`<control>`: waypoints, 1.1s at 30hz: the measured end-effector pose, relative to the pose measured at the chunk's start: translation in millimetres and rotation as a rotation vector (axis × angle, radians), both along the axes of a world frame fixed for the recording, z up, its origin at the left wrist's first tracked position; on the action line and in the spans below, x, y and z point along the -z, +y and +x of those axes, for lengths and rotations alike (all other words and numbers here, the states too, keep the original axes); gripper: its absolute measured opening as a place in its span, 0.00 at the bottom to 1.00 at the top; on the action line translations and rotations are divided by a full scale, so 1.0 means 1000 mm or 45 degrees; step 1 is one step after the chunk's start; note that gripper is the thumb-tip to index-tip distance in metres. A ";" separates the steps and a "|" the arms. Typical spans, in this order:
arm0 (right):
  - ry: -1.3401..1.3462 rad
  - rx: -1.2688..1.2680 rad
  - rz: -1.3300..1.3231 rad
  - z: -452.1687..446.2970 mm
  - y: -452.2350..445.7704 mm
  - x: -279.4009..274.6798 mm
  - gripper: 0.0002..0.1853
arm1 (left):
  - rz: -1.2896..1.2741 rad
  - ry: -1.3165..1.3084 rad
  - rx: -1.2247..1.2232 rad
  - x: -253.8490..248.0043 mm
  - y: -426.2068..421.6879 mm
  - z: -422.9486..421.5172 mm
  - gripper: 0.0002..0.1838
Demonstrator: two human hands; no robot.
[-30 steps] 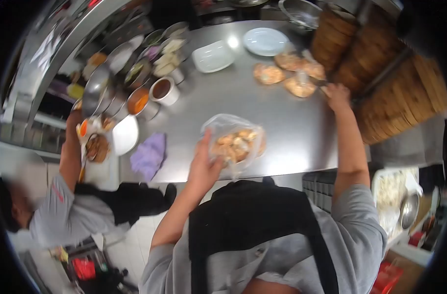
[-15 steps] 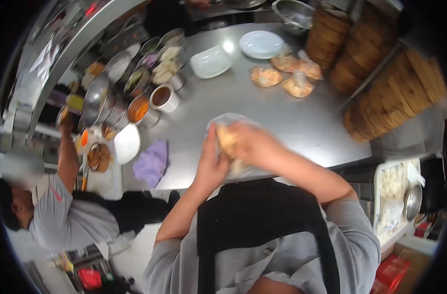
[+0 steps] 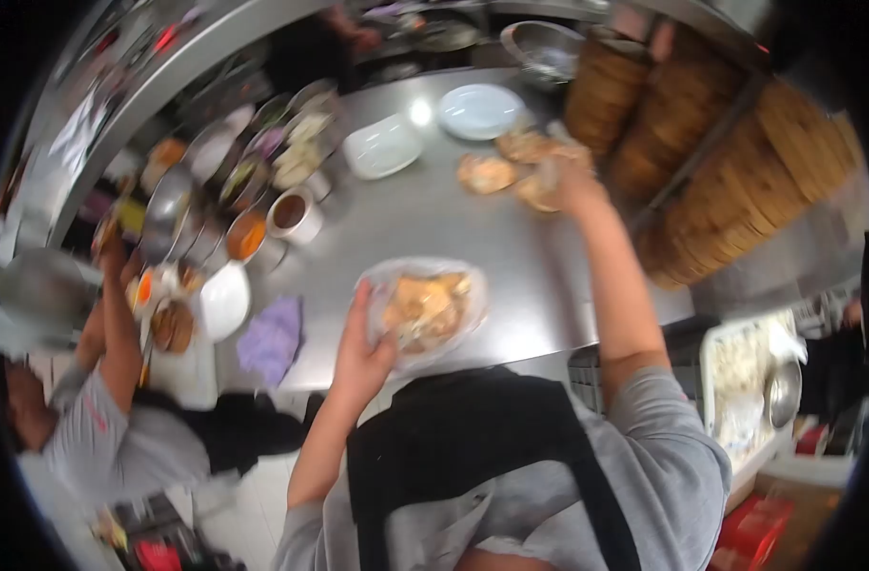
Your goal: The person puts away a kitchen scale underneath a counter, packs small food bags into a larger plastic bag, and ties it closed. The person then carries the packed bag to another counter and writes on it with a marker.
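Observation:
Near the front edge of the steel table, my left hand [image 3: 366,347] grips the left side of a clear plastic bag [image 3: 425,309] with pale orange-brown food pieces inside. The bag's mouth is spread wide, facing up. Farther off to the right, my right hand [image 3: 572,181] reaches over a group of small bagged portions [image 3: 534,190] of orange food; its fingers are blurred, and whether they hold one is unclear. Another such portion [image 3: 486,174] lies just left of the group.
Bamboo steamers [image 3: 749,200] are stacked at the right. A white oval plate [image 3: 481,111] and a square dish [image 3: 382,147] lie at the back. Sauce and ingredient tubs [image 3: 295,215], a purple cloth [image 3: 271,341] and a co-worker [image 3: 120,409] are on the left.
My right hand has left the plastic bag and moved out to the bagged portions at the back right. The bag's contents are uncovered again. The co-worker's arms have shifted.

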State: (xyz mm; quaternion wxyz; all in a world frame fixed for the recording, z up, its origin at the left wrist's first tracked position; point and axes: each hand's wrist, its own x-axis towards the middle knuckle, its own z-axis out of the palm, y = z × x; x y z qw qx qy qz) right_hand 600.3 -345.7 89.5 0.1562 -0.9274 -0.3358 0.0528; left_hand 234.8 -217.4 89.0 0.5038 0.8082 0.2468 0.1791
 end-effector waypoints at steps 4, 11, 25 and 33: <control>-0.264 -0.057 0.143 0.023 -0.001 0.086 0.36 | 0.161 0.049 -0.043 -0.002 0.002 -0.002 0.42; 1.346 -0.128 1.350 -0.110 -0.028 -0.003 0.18 | -0.060 -0.061 0.198 -0.004 0.003 0.013 0.46; -0.103 -0.349 -0.509 -0.196 0.036 -0.026 0.12 | -0.106 -0.291 0.527 0.003 0.014 0.012 0.46; 0.059 -0.428 -0.582 -0.174 0.053 -0.027 0.12 | -0.451 -0.282 0.398 -0.005 0.019 0.008 0.45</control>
